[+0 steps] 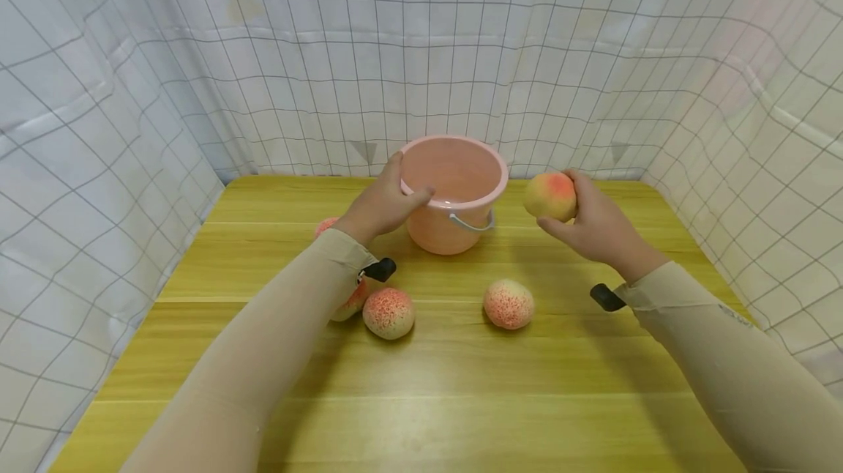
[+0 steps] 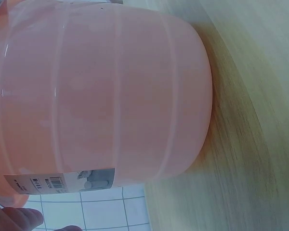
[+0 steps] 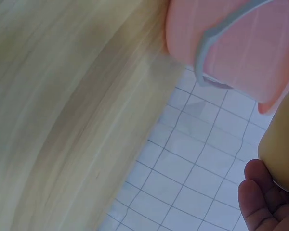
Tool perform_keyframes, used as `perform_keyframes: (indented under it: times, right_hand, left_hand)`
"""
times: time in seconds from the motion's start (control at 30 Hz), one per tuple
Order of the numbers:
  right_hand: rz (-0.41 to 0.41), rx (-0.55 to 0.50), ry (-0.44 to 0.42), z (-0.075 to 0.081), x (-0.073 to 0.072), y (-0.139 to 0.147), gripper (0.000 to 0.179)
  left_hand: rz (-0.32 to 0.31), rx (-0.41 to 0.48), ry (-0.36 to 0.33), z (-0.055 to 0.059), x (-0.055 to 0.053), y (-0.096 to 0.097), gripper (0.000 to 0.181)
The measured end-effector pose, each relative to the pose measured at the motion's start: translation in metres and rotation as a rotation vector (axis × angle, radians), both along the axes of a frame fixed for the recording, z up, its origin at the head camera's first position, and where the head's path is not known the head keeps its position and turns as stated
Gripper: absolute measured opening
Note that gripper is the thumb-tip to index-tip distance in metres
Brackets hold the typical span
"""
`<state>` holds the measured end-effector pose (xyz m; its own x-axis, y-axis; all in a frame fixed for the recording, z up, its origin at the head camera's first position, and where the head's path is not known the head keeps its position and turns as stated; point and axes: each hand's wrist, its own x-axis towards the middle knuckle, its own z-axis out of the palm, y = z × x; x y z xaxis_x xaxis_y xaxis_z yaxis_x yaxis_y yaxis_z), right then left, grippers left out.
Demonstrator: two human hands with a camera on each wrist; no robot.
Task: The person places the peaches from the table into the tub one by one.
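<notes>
A pink bucket [image 1: 444, 228] stands upright at the back middle of the table, its grey handle [image 1: 470, 224] hanging down in front. My left hand [image 1: 385, 198] grips the left side of its rim, thumb over the front edge. In the left wrist view the bucket's ribbed wall [image 2: 111, 91] fills most of the picture, with fingertips [image 2: 26, 217] low in the corner. To the right of the bucket, my right hand [image 1: 589, 220] holds a yellow-and-red peach [image 1: 550, 197] above the table. That peach [image 3: 282, 144] shows at the edge of the right wrist view, fingers curled under it.
One speckled peach [image 1: 509, 304] lies front right of the bucket, another [image 1: 388, 313] front left. Two more, a peach [image 1: 350, 303] and a peach [image 1: 326, 225], are partly hidden by the left arm and hand. White gridded cloth [image 1: 461, 34] surrounds the wooden table [image 1: 448, 414].
</notes>
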<state>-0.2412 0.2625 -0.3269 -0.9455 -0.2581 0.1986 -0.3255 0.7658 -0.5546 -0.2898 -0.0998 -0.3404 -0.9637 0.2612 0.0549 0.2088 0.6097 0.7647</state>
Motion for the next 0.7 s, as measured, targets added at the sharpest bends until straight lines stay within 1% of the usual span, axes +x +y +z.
perform_keyframes:
  times: [0.07, 0.2, 0.33, 0.57, 0.7]
  right_hand:
    - [0.012, -0.012, 0.006, 0.002, -0.002, -0.003, 0.069]
    - [0.028, -0.030, 0.011, 0.009, -0.004, -0.008, 0.066]
    - [0.037, -0.044, 0.003, 0.016, -0.004, -0.014, 0.068]
    - [0.061, -0.042, 0.034, 0.023, -0.011, -0.023, 0.070]
    - [0.071, -0.042, 0.033, 0.027, -0.013, -0.028, 0.073]
  left_hand:
    - [0.000, -0.001, 0.002, -0.001, 0.000, 0.000, 0.106]
    - [0.001, -0.007, 0.005, -0.001, -0.001, 0.000, 0.106]
    - [0.004, -0.011, 0.001, -0.001, 0.000, 0.000, 0.107]
    - [0.012, -0.013, -0.009, -0.001, 0.001, 0.000, 0.107]
    - [0.015, -0.013, -0.018, 0.000, 0.002, 0.000, 0.107]
